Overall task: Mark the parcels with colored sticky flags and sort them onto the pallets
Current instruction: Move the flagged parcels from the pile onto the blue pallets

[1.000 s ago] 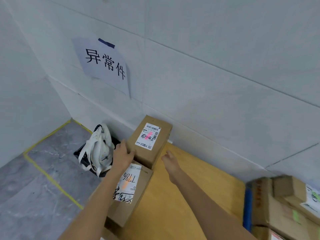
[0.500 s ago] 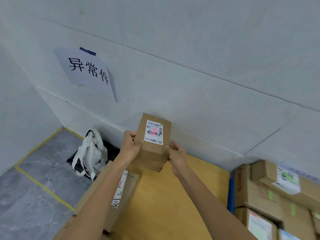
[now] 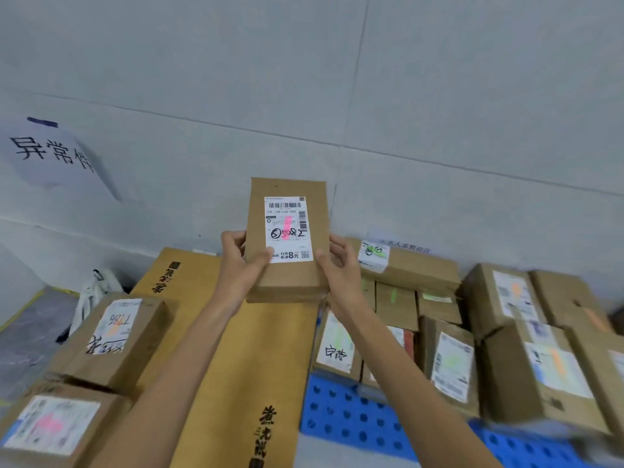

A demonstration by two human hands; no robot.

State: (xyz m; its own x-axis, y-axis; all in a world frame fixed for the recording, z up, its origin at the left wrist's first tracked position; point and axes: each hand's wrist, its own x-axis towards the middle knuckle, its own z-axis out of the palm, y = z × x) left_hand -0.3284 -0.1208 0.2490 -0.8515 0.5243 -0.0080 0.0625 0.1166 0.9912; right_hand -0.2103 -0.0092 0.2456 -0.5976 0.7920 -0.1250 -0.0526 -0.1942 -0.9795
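While the left hand [image 3: 240, 265] and right hand [image 3: 338, 266] curl their fingers round its sides, the parcel [image 3: 287, 278] (pink flag [image 3: 288, 228] on its label [image 3: 276, 224]) is upright before a grey tiled wall [image 3: 439, 113] with a paper sign [image 3: 47, 153], above a cardboard sheet [image 3: 263, 349] beside the blue pallet [image 3: 341, 417].

Paper sign [image 3: 50, 153] on wall [image 3: 405, 96], white bag [image 3: 98, 292] below.

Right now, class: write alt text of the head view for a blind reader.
The left hand and right hand hold up a parcel, a pink flag on its label, before a grey wall. Below, more flagged parcels sit on cardboard and a blue pallet.
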